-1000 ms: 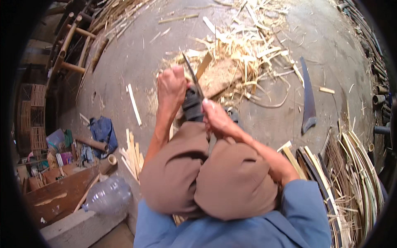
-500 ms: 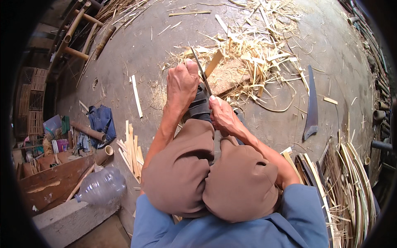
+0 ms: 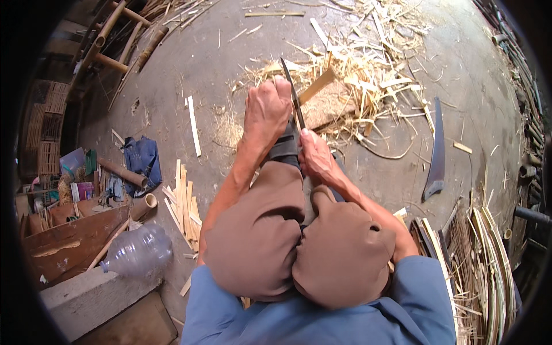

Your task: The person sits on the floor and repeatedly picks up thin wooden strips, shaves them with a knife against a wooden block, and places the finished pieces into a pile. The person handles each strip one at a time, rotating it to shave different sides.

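Observation:
My right hand is wrapped round the handle of a long, narrow, dark-bladed knife, its thumb lying along the blade's base. The blade points away from me, close beside my left hand. That hand is closed in a fist over my left shin, near a dark strap or cover. A pale bamboo strip slants up to the right from behind the blade, and its near end is hidden by knife and fist. Under it, a wooden block lies among curled shavings.
A handsaw lies on the floor at right. Split strips are bundled at lower right, with more strips left of my knees. A clear plastic bottle, a wooden box and a bamboo frame stand further left.
The bamboo strip leans further right and shows more of its length beyond the blade. Both hands keep their holds. The whole view has shifted slightly.

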Motion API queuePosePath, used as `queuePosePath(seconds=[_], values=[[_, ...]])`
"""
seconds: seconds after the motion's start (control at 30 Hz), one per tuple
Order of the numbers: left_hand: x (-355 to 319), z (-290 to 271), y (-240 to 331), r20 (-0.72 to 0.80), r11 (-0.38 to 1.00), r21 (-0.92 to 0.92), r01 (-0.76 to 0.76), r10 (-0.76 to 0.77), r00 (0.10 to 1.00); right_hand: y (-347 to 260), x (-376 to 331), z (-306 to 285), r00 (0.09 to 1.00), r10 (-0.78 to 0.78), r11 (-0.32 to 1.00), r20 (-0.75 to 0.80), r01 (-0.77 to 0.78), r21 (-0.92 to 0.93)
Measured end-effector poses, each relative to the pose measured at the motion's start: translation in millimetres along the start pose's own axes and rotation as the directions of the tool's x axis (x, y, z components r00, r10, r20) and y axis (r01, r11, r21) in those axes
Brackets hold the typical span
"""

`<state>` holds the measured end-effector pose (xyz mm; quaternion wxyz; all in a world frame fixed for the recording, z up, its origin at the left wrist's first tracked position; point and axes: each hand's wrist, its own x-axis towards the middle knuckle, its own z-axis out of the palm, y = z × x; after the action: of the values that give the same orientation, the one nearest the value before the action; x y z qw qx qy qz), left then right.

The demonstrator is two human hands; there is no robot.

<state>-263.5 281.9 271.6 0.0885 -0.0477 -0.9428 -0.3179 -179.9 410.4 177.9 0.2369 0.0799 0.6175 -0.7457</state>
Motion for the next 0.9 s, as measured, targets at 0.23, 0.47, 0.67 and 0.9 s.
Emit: queuePosePath(seconds=[0.23, 0.47, 0.67, 0.9], values=[[6, 0, -2, -0.010, 1.000, -0.004, -0.013, 0.013, 1.000, -29, -13, 1, 0.999, -0.022, 0.996, 0.027, 0.019, 0.082], [2, 0, 3, 0.022, 0.991, -0.109, 0.072, -0.070, 0.997, -5, -2, -4, 0.994, -0.108, 0.993, 0.018, 0.107, 0.040], [8, 1, 2, 0.031, 0.991, -0.062, 0.122, -0.121, 0.992, -10, 0, -4, 0.990, 0.139, 0.988, 0.021, -0.140, 0.060], [4, -6, 13, 0.036, 0.993, -0.084, 0.087, -0.084, 0.996, -12, -3, 2, 0.960, -0.278, 0.960, -0.040, 0.277, -0.031]])
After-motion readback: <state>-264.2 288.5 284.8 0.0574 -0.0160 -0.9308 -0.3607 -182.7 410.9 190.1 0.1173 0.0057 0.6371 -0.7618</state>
